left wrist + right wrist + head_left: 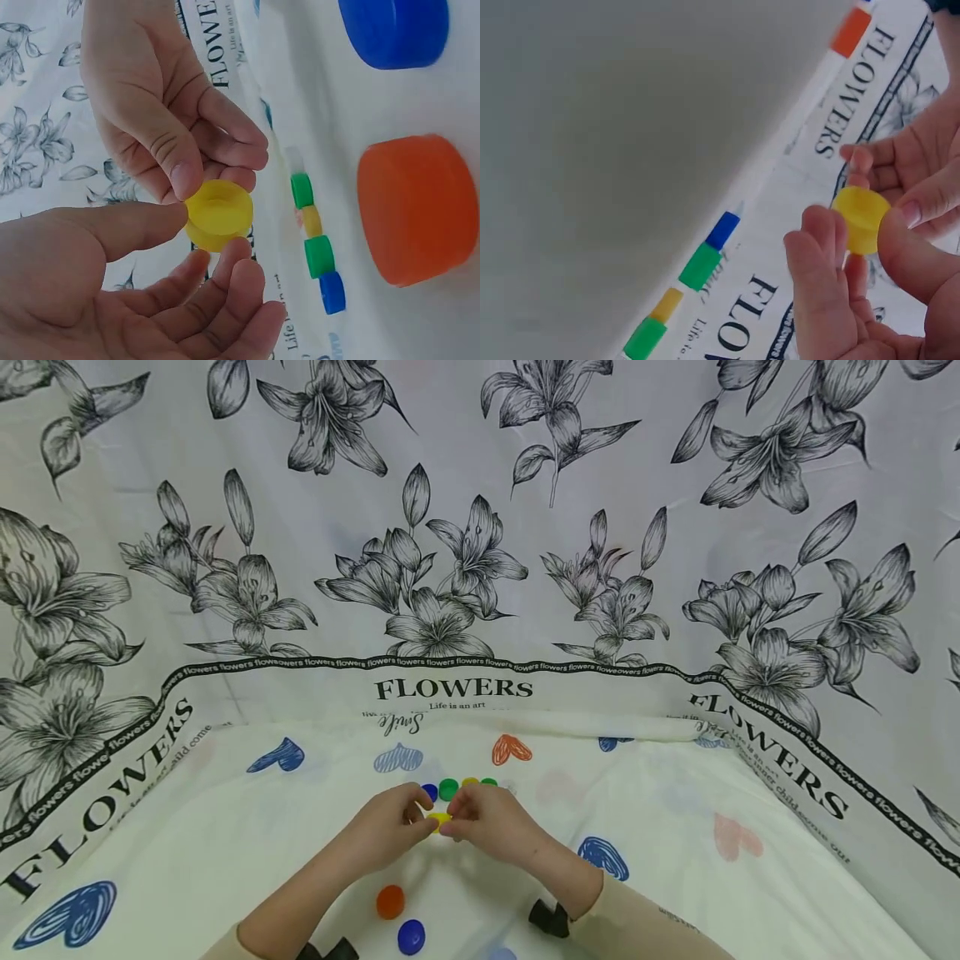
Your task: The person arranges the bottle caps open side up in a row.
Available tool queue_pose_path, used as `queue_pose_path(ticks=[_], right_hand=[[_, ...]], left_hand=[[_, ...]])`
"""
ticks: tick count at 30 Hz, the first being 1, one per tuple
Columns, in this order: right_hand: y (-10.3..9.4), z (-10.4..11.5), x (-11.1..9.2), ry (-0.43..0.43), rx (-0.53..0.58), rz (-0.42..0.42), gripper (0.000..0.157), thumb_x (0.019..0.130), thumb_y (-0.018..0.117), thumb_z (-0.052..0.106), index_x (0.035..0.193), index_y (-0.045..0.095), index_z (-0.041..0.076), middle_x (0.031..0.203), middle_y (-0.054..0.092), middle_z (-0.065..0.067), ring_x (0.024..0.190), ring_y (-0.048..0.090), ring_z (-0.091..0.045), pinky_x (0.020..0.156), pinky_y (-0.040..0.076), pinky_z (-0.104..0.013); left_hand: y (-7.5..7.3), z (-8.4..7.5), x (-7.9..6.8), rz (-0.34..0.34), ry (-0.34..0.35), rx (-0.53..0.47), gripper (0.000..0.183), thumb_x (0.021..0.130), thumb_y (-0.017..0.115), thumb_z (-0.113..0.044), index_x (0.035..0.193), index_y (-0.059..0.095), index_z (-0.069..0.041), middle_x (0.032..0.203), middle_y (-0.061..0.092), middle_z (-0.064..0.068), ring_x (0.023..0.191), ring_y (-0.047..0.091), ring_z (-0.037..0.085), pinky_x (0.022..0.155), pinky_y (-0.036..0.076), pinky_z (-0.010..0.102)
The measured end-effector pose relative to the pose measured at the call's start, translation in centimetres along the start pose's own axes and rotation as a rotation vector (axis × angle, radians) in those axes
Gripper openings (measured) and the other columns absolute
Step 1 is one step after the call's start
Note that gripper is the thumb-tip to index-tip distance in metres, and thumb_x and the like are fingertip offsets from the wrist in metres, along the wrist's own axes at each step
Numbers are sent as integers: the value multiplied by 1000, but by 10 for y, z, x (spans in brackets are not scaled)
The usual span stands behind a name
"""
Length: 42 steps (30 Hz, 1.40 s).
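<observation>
A round yellow plastic cap (219,216) with a recessed face is held up between both hands. My left hand (382,828) pinches it from the left, thumb at one edge and fingertips at the lower side in the left wrist view. From the other side my right hand (495,825) grips the same cap, its thumb and fingers around the rim in the right wrist view. Just beyond the hands a row of caps lies on the cloth: a blue cap (429,792), a green cap (448,789), another yellow cap (470,782) and a second green cap (301,190).
Nearer the body, an orange cap (390,902) and a blue cap (411,937) lie between the forearms. The white cloth (300,835) has printed hearts and some folds. Behind it hangs a flower-printed curtain (480,460). Black wrist mounts (549,918) sit under the forearms.
</observation>
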State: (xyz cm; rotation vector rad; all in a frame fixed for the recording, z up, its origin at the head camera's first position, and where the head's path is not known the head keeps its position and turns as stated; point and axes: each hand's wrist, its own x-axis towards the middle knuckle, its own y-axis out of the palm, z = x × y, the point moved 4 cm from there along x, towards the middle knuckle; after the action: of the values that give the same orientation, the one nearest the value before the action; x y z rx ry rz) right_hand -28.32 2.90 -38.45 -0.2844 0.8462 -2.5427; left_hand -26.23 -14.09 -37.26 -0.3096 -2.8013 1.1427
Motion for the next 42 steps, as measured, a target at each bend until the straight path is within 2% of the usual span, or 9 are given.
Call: queue_pose_path(ticks=[5, 9, 15, 19, 22, 26, 30, 38, 42], right_hand=[[4, -5, 11, 53, 92, 60, 17, 91, 79, 15, 92, 63, 7, 75, 70, 0, 74, 71, -23, 66, 57, -32], [7, -6, 26, 85, 135, 80, 18, 93, 78, 14, 90, 62, 5, 73, 72, -5, 72, 74, -28, 66, 60, -34], [17, -21, 26, 152, 226, 87, 13, 95, 73, 8, 91, 63, 2, 73, 72, -10, 68, 73, -28, 64, 61, -35], [20, -28, 21, 147, 236, 105, 7, 96, 71, 4, 95, 65, 0, 75, 72, -10, 69, 73, -27, 64, 61, -35], [18, -26, 24, 113, 199, 126, 6, 96, 69, 2, 100, 68, -1, 79, 72, -9, 72, 72, -24, 67, 60, -33], [15, -19, 32, 45, 75, 162, 17, 94, 71, 4, 110, 72, -3, 91, 73, -6, 76, 68, -18, 71, 57, -29], [14, -16, 34, 24, -36, 201, 27, 94, 73, 8, 119, 72, -1, 99, 73, -2, 79, 62, -13, 73, 53, -28], [17, -14, 32, 34, -72, 246, 37, 95, 69, 2, 132, 65, -5, 106, 72, -6, 95, 65, -15, 86, 56, -31], [17, -13, 30, 18, -104, 264, 41, 95, 69, 4, 134, 63, -5, 109, 72, -7, 97, 66, -16, 87, 55, -31]], left_hand=[[-1, 9, 1, -37, -3, -43, 14, 93, 76, -18, 93, 65, -9, 77, 59, 0, 70, 54, 17, 62, 49, 31], [-5, 16, 5, -48, -19, -72, 11, 96, 73, -15, 91, 68, -7, 78, 64, 1, 71, 57, 18, 65, 51, 33], [5, 27, 10, 26, -64, -130, 7, 95, 71, -11, 94, 70, -4, 78, 67, 4, 70, 59, 19, 66, 53, 34], [12, 32, 11, 70, -95, -124, 9, 92, 72, -6, 98, 70, 0, 81, 68, 4, 72, 61, 19, 69, 55, 34], [9, 33, 12, 60, -105, -106, 11, 92, 71, -4, 101, 71, 1, 83, 68, 4, 73, 61, 20, 70, 56, 35], [3, 35, 15, 38, -124, -75, 14, 92, 69, -3, 105, 72, 2, 87, 67, 4, 75, 62, 19, 73, 57, 36], [4, 39, 17, 56, -140, -63, 18, 93, 68, -2, 109, 72, 4, 90, 67, 5, 75, 61, 19, 73, 57, 35], [9, 48, 20, 118, -164, -91, 34, 94, 67, -5, 126, 67, 7, 99, 67, 6, 79, 60, 21, 73, 55, 35], [9, 48, 20, 133, -165, -70, 38, 93, 67, -6, 129, 64, 8, 102, 67, 6, 82, 60, 21, 78, 56, 37]])
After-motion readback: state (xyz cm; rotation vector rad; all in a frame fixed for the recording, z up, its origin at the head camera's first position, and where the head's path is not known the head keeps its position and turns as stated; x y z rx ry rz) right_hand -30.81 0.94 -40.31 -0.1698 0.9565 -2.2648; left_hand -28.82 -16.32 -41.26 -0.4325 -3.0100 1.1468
